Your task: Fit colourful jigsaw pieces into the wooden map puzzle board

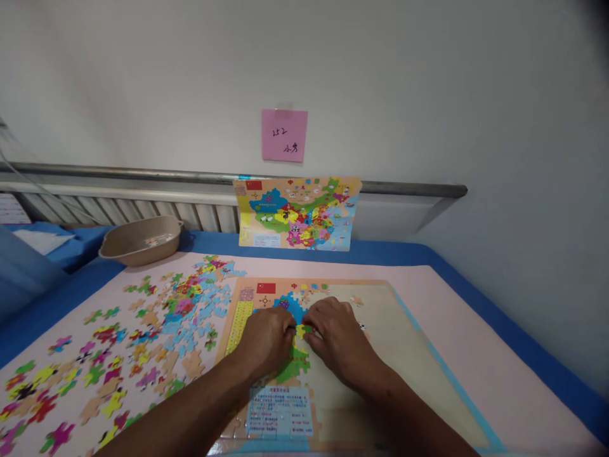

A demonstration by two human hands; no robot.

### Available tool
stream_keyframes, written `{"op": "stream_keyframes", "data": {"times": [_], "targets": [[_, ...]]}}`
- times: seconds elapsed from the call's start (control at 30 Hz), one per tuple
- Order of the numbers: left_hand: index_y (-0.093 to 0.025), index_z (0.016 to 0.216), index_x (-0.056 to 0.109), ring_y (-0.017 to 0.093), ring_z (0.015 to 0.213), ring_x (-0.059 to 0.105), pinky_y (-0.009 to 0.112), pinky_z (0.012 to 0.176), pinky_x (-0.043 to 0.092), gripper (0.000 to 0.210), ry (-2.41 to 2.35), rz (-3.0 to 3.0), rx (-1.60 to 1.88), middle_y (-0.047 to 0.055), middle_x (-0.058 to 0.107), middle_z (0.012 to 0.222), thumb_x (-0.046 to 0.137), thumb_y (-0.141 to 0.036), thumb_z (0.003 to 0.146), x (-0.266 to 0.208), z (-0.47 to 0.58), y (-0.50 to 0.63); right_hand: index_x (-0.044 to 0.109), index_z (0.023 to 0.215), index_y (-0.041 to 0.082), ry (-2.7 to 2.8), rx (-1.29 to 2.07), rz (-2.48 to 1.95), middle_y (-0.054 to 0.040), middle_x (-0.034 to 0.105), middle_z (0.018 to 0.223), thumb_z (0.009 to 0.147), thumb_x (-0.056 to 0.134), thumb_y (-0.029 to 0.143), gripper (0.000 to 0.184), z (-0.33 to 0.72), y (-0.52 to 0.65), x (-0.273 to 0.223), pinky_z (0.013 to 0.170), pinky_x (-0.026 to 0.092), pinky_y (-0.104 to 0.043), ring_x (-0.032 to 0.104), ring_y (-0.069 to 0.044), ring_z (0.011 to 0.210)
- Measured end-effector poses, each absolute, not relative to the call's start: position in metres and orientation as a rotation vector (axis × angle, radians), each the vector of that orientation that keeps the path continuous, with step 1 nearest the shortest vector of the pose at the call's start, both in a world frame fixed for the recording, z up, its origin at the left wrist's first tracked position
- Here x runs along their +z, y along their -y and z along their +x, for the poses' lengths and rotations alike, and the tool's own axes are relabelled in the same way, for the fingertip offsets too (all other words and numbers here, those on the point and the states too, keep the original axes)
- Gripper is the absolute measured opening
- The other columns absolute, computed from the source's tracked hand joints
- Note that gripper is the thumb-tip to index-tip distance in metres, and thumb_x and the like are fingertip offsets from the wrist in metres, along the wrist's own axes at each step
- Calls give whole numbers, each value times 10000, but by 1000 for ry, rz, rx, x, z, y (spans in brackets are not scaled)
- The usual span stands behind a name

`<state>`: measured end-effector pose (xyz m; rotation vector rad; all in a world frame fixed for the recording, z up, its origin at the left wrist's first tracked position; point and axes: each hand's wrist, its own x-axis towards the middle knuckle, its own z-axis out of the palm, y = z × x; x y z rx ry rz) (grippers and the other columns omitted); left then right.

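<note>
A partly assembled map jigsaw puzzle (245, 324) lies in its tray (380, 381), its left part joined and the right part bare board. My left hand (270, 333) rests on the joined part, fingers curled, the tips at the blue and yellow pieces; whatever they pinch is hidden. My right hand (335, 330) is closed beside it, thumb and fingers around a small red and green puzzle piece (308, 328) at the joined area's right edge. Below the hands are green pieces (295, 368) and a light blue text block (278, 411).
Many loose puzzle pieces (143, 355) spread over the pink tabletop (442, 298) to the left. A beige basin (143, 241) stands at the back left. Against the wall rail (409, 189) leans a printed reference map (299, 212). A pink note (284, 135) is taped above.
</note>
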<state>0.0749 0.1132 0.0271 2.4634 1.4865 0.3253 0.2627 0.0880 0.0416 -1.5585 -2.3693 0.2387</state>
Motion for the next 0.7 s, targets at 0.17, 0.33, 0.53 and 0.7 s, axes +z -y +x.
{"op": "stream_keyframes", "data": {"times": [0.17, 0.33, 0.53, 0.7], "targets": [[-237, 792, 714, 238, 840, 689, 317, 667, 381, 198, -1494, 2466, 331, 39, 742, 859, 526, -197, 839, 27, 76, -112, 688, 946, 213, 2329, 270, -1569, -26, 661, 992, 845, 764, 175, 132, 263, -87, 42, 853, 296, -369, 519, -235, 994], [-233, 773, 706, 236, 827, 687, 316, 665, 372, 202, -1502, 2462, 336, 39, 735, 832, 521, -192, 842, 28, 77, -111, 673, 952, 203, 2321, 272, -1547, -24, 652, 991, 844, 767, 181, 145, 266, -87, 42, 849, 302, -363, 513, -236, 1003], [-242, 804, 714, 232, 839, 684, 313, 676, 381, 201, -1483, 2463, 321, 34, 732, 848, 526, -185, 845, 26, 75, -112, 671, 988, 210, 2331, 305, -1511, -18, 641, 1022, 861, 719, 142, 152, 271, -87, 42, 858, 303, -350, 502, -225, 1038], [-241, 836, 731, 237, 860, 687, 317, 691, 396, 215, -1490, 2425, 342, 35, 742, 869, 525, -184, 852, 29, 76, -112, 670, 995, 211, 2338, 312, -1527, -20, 639, 1028, 874, 690, 136, 144, 271, -87, 44, 853, 303, -345, 496, -223, 1043]]}}
